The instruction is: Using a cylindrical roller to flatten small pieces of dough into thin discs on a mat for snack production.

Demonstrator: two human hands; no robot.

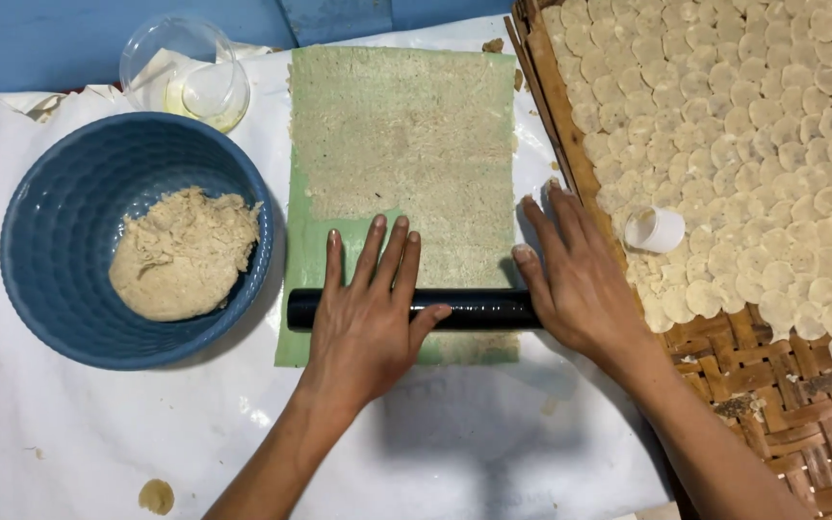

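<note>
Both hands press flat, palms down, on a black rolling pin (414,309) that lies crosswise over a green sheet (302,246). Left hand (368,313) sits over the pin's middle, forearm rising from the bottom edge of the view, fingers straight and spread toward the far side, thumb stretched along the pin to the right. Right hand (575,284) covers the pin's right end, forearm coming in from the lower right corner, fingers extended and angled toward the upper left, fingertips reaching past the sheet's right edge. Neither hand grips; the two rest apart, open on the roller.

Beneath the pin, a thin layer of pale flattened dough (402,144) spreads over the sheet and runs away from the person. A white plastic cover (69,433) lies under everything. Left of the sheet stands a blue bowl (60,212) holding a lump of beige dough (180,252). Beyond the bowl, a small clear glass dish (185,72) holds a little yellowish liquid. On the right, a woven bamboo tray (772,385) carries rows of small pale dough discs (743,125), and a small white cylindrical cutter (655,229) lies on its side among them.
</note>
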